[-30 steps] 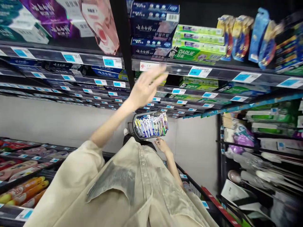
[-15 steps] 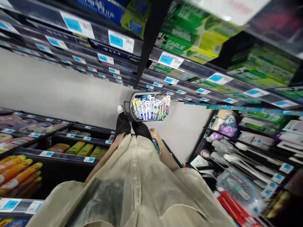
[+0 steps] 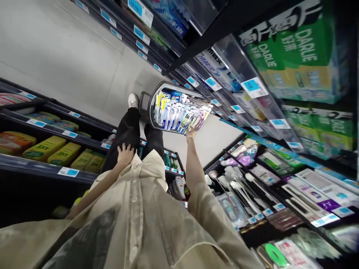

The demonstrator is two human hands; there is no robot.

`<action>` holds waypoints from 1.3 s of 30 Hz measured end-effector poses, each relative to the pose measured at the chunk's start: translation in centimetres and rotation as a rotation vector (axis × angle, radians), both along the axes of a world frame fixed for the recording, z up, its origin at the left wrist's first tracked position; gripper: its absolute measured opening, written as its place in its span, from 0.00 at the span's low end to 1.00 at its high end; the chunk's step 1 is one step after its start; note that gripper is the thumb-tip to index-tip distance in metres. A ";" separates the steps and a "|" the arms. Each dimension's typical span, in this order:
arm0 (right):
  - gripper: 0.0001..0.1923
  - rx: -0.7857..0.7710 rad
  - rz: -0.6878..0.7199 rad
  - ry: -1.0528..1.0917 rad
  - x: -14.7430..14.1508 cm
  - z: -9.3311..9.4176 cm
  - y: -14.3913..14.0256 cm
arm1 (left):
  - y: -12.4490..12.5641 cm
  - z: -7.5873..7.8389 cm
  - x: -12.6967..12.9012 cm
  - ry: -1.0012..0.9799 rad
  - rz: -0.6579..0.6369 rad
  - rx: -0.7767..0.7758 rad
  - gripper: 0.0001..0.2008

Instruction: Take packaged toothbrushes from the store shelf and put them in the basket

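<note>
**Bright aisle, smeared and bent edges**

Even light falls across the pale floor, with soft shadows. Lower shelves sit dark. Green boxes and the bottom-right corner smear with blur. Wide-angle distortion tilts and curves the shelf lines.

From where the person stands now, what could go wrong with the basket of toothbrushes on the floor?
1. The right hand reaches the outer edge of the basket; the toothbrush packs stand crowded upright, so pulling one might drag its neighbours out.
2. The basket sits just in front of the shoes, so a step forward may kick it.
3. The left hand rests on the thigh, so nothing steadies the basket.
</note>
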State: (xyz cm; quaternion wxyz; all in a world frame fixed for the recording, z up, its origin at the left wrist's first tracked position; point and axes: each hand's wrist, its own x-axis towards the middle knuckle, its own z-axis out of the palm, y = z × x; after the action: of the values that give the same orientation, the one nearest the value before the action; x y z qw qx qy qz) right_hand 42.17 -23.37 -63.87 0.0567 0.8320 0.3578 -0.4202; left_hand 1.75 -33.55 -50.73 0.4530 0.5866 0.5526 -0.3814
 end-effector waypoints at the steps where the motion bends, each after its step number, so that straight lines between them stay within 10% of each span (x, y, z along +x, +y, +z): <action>1: 0.19 0.009 -0.018 -0.025 0.8 -0.6 0.5 | -0.4 -0.2 -0.1 -0.002 -0.004 0.009 0.25; 23: 0.19 -0.001 -0.241 -0.121 3.4 -5.6 2.1 | -0.9 -0.6 0.2 0.000 -0.077 0.042 0.25; 32: 0.21 0.201 -0.252 -0.161 2.5 -2.7 1.6 | -0.4 -0.5 0.7 -0.017 -0.049 0.127 0.21; 39: 0.22 0.721 -0.568 -0.169 -0.2 1.7 1.3 | 1.1 0.2 1.2 -0.031 -0.039 0.156 0.20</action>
State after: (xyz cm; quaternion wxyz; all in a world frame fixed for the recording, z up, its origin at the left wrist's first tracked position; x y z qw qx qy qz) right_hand 42.01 -22.09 -62.19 -0.3244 0.8950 0.2331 -0.1985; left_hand 2.90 -32.45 -50.54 0.4068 0.6364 0.5621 -0.3369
